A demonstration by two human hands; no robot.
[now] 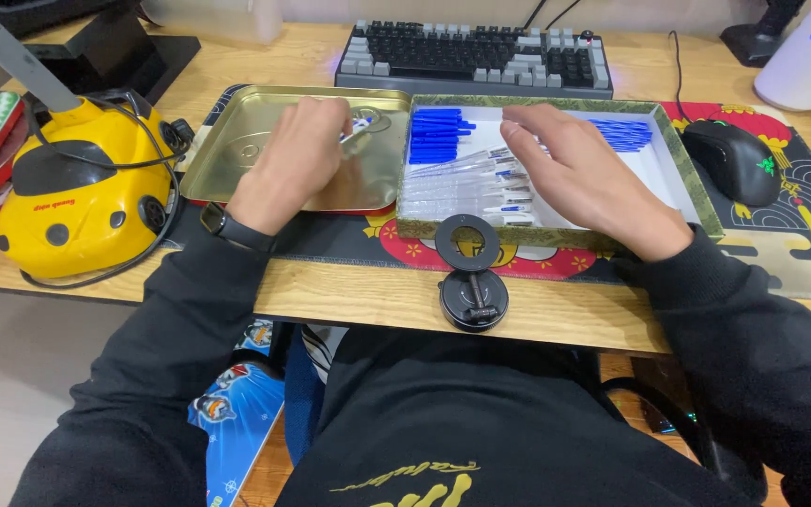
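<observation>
Both hands are over the trays at the middle of the bench. The left hand [295, 155] hovers over the shallow gold metal tray [237, 155], fingers curled narrow around what looks like a clear pen barrel [357, 139], its tip poking out toward the box next door. The right hand [579, 169] lies flat and spread inside the green-rimmed box [687, 178], fingertips resting on the row of clear pen barrels [466, 188]; whether it has pinched one I cannot tell, the palm hides it. A stack of blue pen caps [438, 131] sits at the box's far-left corner, and thin blue refills [623, 133] lie at its far-right corner. A round black stand [471, 272] sits at the near edge of the bench, just in front of the box. To the left is a yellow lamp base [77, 188] with a tangle of cable, to the right a black mouse [734, 160], and a keyboard [476, 52] along the far edge. The risk, as I judge it: those barrels are round and loose, so a sweep of the spread right hand could roll them into a jumble or mix them with the refills. The small part in the left hand's light grip could slip and rattle into the tray, and a sleeve dragging the near edge could knock the black stand off.
</observation>
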